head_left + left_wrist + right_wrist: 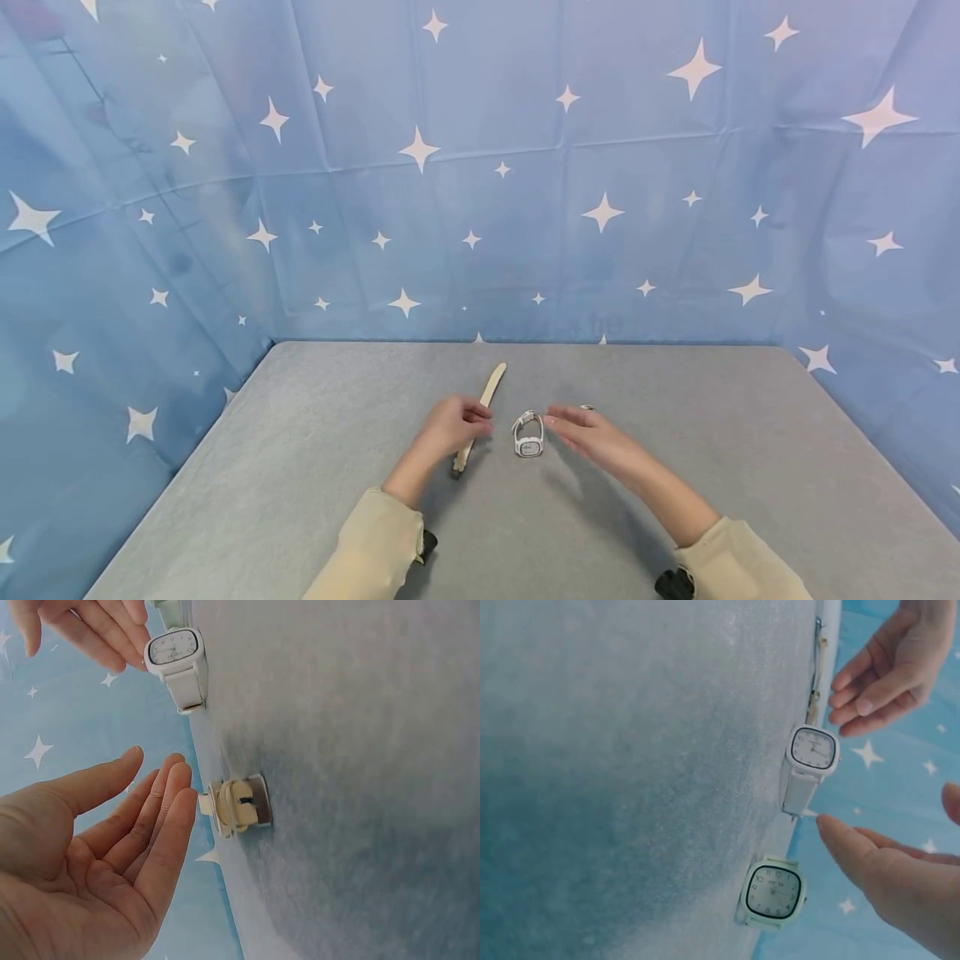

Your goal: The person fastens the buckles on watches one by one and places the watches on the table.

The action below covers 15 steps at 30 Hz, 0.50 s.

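Observation:
On the grey table a white watch (528,447) stands on its side, its closed band looped behind the square face. To its left lies a long cream strap (491,386) with a metal buckle, seen end-on in the left wrist view. My left hand (454,425) hovers over that strap, fingers loosely bent and palm facing inward, with nothing in its grasp. Just right of the white watch is my right hand (588,433), fingers extended and nothing held. A pale green watch (774,892) stands beyond the right hand, which mostly hides it in the head view.
The grey tabletop (300,500) reaches back to a blue curtain (525,208) with white stars, which also hangs along both sides. Beige sleeves (371,542) and dark wrist devices (675,583) are at the table's near part.

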Available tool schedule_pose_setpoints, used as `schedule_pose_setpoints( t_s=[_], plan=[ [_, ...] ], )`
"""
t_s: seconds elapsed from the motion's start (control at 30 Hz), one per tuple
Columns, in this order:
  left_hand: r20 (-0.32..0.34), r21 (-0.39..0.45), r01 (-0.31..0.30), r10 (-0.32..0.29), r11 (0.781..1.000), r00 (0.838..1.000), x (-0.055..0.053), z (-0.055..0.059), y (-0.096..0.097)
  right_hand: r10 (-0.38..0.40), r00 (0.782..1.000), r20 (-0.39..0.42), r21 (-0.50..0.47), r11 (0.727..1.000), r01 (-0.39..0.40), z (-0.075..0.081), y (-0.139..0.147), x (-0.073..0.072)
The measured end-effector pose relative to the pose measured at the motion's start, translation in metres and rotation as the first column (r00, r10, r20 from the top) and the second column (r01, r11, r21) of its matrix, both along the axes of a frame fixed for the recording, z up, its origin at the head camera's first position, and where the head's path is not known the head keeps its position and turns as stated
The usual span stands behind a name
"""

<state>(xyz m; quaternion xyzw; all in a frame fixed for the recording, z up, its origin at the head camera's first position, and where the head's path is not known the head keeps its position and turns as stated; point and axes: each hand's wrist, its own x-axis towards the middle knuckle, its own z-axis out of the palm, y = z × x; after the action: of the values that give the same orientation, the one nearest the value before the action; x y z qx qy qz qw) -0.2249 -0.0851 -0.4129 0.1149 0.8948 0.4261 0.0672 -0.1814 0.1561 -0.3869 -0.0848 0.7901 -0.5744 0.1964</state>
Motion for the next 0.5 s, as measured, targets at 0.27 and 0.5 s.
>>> schedule_pose_setpoints(
  t_s=[0.27,0.5],
  plan=[
    [0.0,0.022,-0.046,0.046,0.999,0.999,-0.001,-0.001,-0.008,-0.003,1.0,-0.001,0.014,1.0,0.003,0.0,0.001,0.001],
    [-0.031,-0.011,-0.082,0.082,0.997,0.996,0.0,-0.002,-0.014,0.001,1.0,-0.006,-0.025,1.0,-0.001,0.001,0.001,0.0]
  ],
)
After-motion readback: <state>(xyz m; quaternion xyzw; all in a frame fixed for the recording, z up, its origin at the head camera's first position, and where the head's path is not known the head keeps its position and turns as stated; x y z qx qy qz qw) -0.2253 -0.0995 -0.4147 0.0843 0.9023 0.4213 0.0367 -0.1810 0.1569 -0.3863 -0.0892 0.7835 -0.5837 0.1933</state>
